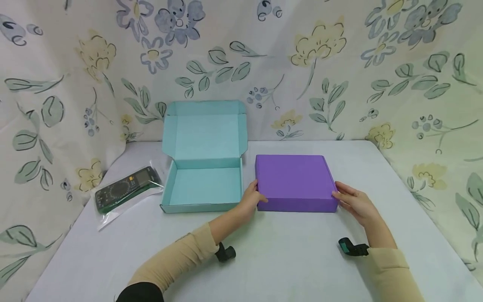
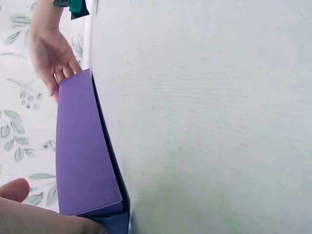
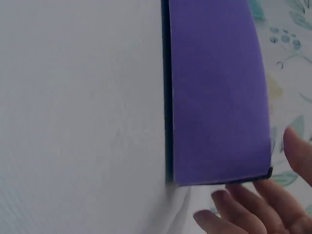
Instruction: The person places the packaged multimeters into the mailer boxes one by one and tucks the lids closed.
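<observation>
A closed purple box lies flat on the table, between the two hands. My left hand touches its left side, the thumb reaching round to the front left corner. Against the right side rest the fingers of my right hand, with the thumb near the top edge. In the right wrist view, those fingertips lie along the end of the purple box, loosely extended. The left wrist view shows the front of the purple box with the left thumb at its near end.
Left of the purple box stands a light teal box with its lid raised. Farther left lies a black and green multimeter in a clear plastic bag. White cloth covers the table; a floral curtain hangs behind and beside it.
</observation>
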Demonstrator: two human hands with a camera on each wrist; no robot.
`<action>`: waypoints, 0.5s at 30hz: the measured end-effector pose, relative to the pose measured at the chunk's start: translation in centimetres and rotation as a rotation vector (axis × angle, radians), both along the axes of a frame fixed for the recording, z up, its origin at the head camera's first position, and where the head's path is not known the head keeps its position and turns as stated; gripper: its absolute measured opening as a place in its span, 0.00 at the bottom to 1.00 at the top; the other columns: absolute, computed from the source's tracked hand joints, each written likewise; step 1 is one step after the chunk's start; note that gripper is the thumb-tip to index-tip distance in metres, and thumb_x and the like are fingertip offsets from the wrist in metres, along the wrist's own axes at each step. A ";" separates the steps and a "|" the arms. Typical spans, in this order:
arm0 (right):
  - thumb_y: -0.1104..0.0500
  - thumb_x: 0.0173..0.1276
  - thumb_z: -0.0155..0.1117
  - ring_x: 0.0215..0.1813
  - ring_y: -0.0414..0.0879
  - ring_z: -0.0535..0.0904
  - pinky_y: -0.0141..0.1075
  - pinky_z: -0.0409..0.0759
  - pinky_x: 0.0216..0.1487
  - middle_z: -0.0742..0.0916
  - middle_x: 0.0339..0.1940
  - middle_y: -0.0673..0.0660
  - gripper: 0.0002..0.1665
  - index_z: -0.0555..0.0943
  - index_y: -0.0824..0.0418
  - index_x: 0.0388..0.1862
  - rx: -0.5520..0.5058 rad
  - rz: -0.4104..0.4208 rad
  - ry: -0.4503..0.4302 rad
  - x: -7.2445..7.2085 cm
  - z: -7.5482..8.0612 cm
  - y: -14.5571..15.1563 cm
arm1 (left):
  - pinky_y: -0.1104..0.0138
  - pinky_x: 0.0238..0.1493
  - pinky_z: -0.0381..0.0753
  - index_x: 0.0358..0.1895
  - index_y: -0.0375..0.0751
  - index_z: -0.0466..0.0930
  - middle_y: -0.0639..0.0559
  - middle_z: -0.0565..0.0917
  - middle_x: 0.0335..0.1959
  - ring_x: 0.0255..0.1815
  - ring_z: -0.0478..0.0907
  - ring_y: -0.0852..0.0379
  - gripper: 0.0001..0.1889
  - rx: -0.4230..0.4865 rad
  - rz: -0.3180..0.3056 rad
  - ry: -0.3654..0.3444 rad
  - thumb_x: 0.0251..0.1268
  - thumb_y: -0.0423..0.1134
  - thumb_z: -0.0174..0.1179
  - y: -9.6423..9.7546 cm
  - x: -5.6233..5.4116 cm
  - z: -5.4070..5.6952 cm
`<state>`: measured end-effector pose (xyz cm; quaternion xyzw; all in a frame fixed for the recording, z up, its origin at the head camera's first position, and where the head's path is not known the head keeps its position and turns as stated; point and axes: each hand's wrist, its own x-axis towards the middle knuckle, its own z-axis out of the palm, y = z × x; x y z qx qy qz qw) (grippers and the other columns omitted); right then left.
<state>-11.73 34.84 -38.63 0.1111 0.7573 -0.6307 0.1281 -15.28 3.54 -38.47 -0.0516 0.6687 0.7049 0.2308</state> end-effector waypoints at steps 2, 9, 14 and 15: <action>0.53 0.77 0.53 0.76 0.56 0.53 0.48 0.55 0.73 0.51 0.78 0.68 0.43 0.45 0.68 0.78 0.017 -0.050 0.015 0.3 0.6 -0.8 | 0.50 0.75 0.46 0.76 0.30 0.45 0.36 0.52 0.77 0.77 0.48 0.41 0.46 0.024 -0.007 -0.010 0.49 0.21 0.52 -0.2 0.0 0.1; 0.51 0.77 0.52 0.78 0.53 0.42 0.43 0.46 0.75 0.48 0.79 0.65 0.43 0.44 0.69 0.78 -0.174 -0.245 0.155 1.3 2.4 -3.2 | 0.47 0.75 0.40 0.76 0.29 0.45 0.37 0.50 0.77 0.78 0.42 0.40 0.44 0.074 -0.033 0.047 0.53 0.30 0.53 -1.1 0.6 0.1; 0.50 0.78 0.48 0.78 0.56 0.41 0.42 0.44 0.75 0.46 0.78 0.68 0.44 0.41 0.72 0.77 -0.293 -0.183 0.249 1.8 3.0 -4.8 | 0.47 0.75 0.40 0.77 0.32 0.44 0.41 0.47 0.78 0.78 0.41 0.42 0.44 0.059 -0.022 0.060 0.57 0.32 0.55 -1.7 0.9 0.7; 0.50 0.79 0.47 0.78 0.57 0.40 0.42 0.43 0.75 0.46 0.78 0.68 0.43 0.41 0.72 0.77 -0.319 -0.165 0.265 1.9 3.1 -5.1 | 0.47 0.75 0.40 0.77 0.33 0.44 0.41 0.47 0.79 0.78 0.42 0.42 0.44 0.059 -0.022 0.064 0.57 0.32 0.55 -1.8 0.9 0.8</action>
